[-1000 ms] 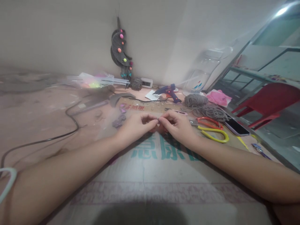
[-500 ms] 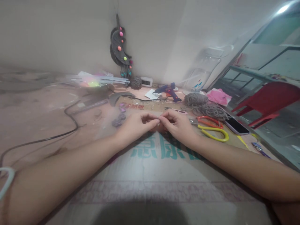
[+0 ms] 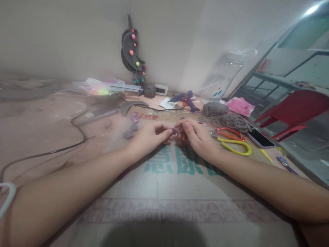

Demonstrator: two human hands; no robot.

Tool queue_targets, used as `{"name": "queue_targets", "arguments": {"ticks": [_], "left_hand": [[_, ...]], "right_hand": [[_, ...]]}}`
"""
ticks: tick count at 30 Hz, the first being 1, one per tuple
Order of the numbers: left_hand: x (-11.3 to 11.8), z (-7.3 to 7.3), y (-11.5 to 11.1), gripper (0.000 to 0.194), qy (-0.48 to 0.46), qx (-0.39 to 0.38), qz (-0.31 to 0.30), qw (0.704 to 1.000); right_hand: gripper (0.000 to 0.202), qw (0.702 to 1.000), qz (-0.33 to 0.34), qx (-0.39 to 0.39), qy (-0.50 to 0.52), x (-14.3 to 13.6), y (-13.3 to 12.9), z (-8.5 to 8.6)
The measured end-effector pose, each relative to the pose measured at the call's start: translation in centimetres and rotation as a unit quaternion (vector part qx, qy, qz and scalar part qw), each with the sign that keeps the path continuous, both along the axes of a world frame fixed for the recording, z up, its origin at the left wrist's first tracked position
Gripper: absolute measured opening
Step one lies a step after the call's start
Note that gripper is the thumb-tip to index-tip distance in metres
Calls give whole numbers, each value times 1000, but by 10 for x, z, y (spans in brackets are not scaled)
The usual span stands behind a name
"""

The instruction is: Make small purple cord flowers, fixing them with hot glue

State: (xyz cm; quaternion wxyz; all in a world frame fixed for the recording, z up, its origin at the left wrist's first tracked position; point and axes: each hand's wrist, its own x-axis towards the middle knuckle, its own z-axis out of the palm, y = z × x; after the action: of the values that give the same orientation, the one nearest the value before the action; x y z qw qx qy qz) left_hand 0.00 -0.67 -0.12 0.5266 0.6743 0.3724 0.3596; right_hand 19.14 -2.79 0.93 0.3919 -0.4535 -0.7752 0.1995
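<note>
Between my fingertips is a small purple piece (image 3: pixel 175 131), too small and blurred to name its kind. My left hand (image 3: pixel 151 135) pinches it between thumb and fingers. At its other end, the curled fingers of my right hand (image 3: pixel 196 137) are closed around it, with the thumb drawn back a little; part of this grip is hidden. Both hands hover over a cardboard sheet (image 3: pixel 159 188) printed with green characters. Several similar purple pieces (image 3: pixel 130 131) lie just beyond my left hand. Scissors with yellow and red handles (image 3: pixel 235 147) rest beside my right hand.
A blue glue gun (image 3: pixel 183 98) stands at the back, its cord trailing left. Grey yarn (image 3: pixel 216 109), a pink cloth-like bundle (image 3: pixel 241 105), a phone (image 3: pixel 258 136) and a clear jug (image 3: pixel 226 77) are on the right. A decorated grey crescent (image 3: pixel 131 51) hangs on the wall.
The fingertips have parted slightly, and the purple piece now shows between them. My right thumb has pulled back and up. The surrounding things have not moved.
</note>
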Motion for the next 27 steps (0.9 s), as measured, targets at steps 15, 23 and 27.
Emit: {"name": "queue_targets", "arguments": {"ticks": [15, 23, 27], "left_hand": [[0, 3, -2, 22, -47, -18, -18, 999], [0, 0, -1, 22, -56, -35, -14, 998], [0, -1, 0, 23, -66, -41, -18, 997]], "right_hand": [[22, 961, 46, -209, 174, -12, -2, 3], [23, 965, 20, -200, 171, -11, 1, 1], [24, 965, 25, -199, 167, -11, 2, 0]]}}
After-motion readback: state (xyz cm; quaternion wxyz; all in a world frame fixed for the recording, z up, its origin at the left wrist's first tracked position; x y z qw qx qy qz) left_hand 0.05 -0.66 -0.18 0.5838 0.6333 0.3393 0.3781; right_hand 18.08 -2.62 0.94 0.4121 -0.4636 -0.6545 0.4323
